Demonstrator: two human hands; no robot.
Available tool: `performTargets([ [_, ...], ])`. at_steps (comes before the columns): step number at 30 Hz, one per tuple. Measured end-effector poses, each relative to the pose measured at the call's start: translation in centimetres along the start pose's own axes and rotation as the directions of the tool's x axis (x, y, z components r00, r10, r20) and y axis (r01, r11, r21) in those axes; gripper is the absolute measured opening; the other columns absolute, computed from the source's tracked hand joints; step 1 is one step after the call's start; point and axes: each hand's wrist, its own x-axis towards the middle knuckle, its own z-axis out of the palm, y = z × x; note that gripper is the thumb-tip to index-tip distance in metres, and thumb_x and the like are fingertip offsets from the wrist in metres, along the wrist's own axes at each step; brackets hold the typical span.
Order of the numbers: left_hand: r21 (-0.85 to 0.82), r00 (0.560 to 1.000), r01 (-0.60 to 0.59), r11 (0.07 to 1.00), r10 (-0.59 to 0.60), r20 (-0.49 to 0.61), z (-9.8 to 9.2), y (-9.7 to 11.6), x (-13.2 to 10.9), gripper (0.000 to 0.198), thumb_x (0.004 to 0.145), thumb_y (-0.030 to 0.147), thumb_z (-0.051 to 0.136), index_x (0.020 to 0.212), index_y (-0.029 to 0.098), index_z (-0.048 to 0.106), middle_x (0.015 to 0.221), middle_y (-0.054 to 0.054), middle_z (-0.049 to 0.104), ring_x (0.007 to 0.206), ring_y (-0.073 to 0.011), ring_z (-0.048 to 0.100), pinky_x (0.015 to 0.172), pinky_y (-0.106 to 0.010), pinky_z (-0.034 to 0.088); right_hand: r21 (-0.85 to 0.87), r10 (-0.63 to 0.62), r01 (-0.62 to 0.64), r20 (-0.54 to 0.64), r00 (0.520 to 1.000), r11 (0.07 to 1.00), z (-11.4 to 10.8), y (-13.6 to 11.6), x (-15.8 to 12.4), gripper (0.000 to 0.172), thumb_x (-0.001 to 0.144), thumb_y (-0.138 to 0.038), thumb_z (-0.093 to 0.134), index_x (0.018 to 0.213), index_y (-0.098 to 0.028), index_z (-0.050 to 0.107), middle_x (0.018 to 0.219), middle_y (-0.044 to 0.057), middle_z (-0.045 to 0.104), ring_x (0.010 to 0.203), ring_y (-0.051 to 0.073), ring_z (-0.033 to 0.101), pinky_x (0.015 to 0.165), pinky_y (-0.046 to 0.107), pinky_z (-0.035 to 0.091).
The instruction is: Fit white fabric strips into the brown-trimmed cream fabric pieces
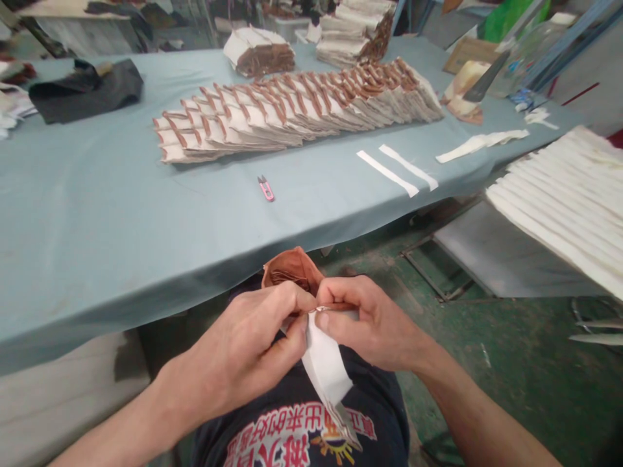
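Close to my lap, my left hand [265, 324] and my right hand [363, 318] pinch the edge of a brown fabric piece with a white lining [327, 363]. Fingertips of both hands nearly meet at its folded seam. White layers hang down from the pinch over my dark printed shirt. Beyond the fingers shows a brown pouch-like part [294, 264] with folded layers inside; whether it joins the held piece I cannot tell. On the blue-covered table, a pair of pink thread snips [265, 189] lies apart from both hands.
A long overlapping row of white-and-brown pieces [292, 113] lies across the table [146, 214]. Two white strips [389, 172] rest to its right. Stacked bundles [260, 52] stand behind, dark cloth [87, 87] at left. White layered sheets [564, 194] lie on a stand at right.
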Motion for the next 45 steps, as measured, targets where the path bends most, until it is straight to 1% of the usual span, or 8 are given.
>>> performTargets([
  [9,0.128,0.950,-0.303,0.944,0.311,-0.042,1.5,-2.0,-0.3,0.016,0.100,0.009,0.043,0.111,0.019,0.050,0.081,-0.005,0.068,0.068,-0.0185,0.062,0.064,-0.030,0.052,0.478,0.061,-0.103,0.104,0.993,0.872,1.4,2.3,-0.1,0.025,0.075,-0.037,0.069,0.068,-0.020,0.051,0.059,-0.007,0.040,0.053,0.008,0.029,0.049,0.021,0.026],
  [14,0.280,0.940,-0.322,0.904,0.341,-0.022,1.6,-2.1,-0.3,0.019,0.103,0.009,0.037,0.115,0.018,0.049,0.076,-0.004,0.069,0.063,-0.0181,0.063,0.059,-0.029,0.053,0.574,0.135,-0.164,0.094,0.986,0.802,2.0,3.8,0.1,0.028,0.076,-0.042,0.069,0.069,-0.019,0.054,0.055,-0.007,0.041,0.048,0.008,0.027,0.044,0.021,0.022],
  [18,0.099,0.956,-0.282,0.954,0.289,-0.058,1.1,-1.6,-0.9,0.022,0.101,0.008,0.044,0.119,0.018,0.051,0.086,-0.005,0.072,0.070,-0.0166,0.066,0.066,-0.028,0.054,0.447,0.065,-0.094,0.081,0.995,0.890,1.6,2.4,-0.1,0.022,0.080,-0.036,0.062,0.069,-0.020,0.051,0.057,-0.008,0.039,0.050,0.008,0.028,0.046,0.020,0.025],
  [22,-0.180,0.998,-0.037,0.983,0.046,0.046,-1.1,-0.6,-0.9,0.023,0.096,0.011,0.056,0.117,0.019,0.057,0.095,0.000,0.073,0.076,-0.0114,0.066,0.070,-0.021,0.050,0.066,-0.088,0.085,0.033,0.996,0.994,0.8,-0.1,-0.9,0.016,0.084,-0.025,0.056,0.070,-0.020,0.053,0.060,-0.006,0.044,0.054,0.008,0.035,0.050,0.021,0.030],
  [24,-0.291,0.982,0.072,0.954,-0.018,0.186,-2.4,-0.5,-0.4,0.013,0.102,0.017,0.052,0.109,0.019,0.062,0.094,0.001,0.072,0.077,-0.0110,0.065,0.071,-0.020,0.049,-0.162,-0.207,0.208,0.025,0.978,0.965,0.6,-0.9,-1.2,0.014,0.084,-0.018,0.054,0.070,-0.019,0.055,0.061,-0.005,0.049,0.055,0.009,0.041,0.053,0.022,0.032],
  [28,-0.372,0.947,0.095,0.923,0.032,0.320,-3.4,-1.1,0.7,0.035,0.109,0.026,0.039,0.081,0.017,0.059,0.073,0.003,0.057,0.066,-0.0105,0.053,0.066,-0.022,0.043,-0.430,-0.410,0.390,0.048,0.911,0.814,0.6,-1.5,-1.5,0.013,0.083,-0.010,0.054,0.075,-0.020,0.057,0.065,-0.004,0.057,0.057,0.010,0.047,0.058,0.024,0.036],
  [37,-0.216,0.965,-0.082,0.973,0.132,0.228,-1.2,-2.3,-1.0,0.026,0.109,0.027,0.047,0.090,0.018,0.062,0.074,0.001,0.064,0.064,-0.0111,0.054,0.061,-0.023,0.039,-0.601,-0.461,0.444,0.137,0.877,0.665,0.4,-1.0,-2.2,0.016,0.092,-0.011,0.053,0.081,-0.021,0.059,0.069,-0.001,0.065,0.061,0.013,0.053,0.061,0.028,0.038],
  [45,-0.476,0.915,0.207,0.855,0.003,0.403,-1.3,-2.2,0.3,0.039,0.105,0.037,0.052,0.072,0.017,0.050,0.064,0.007,0.042,0.059,-0.0086,0.040,0.055,-0.023,0.031,-0.562,-0.423,0.443,0.175,0.889,0.698,0.4,-1.2,-1.7,0.017,0.100,-0.018,0.055,0.084,-0.021,0.059,0.077,0.002,0.069,0.069,0.015,0.058,0.066,0.028,0.041],
])
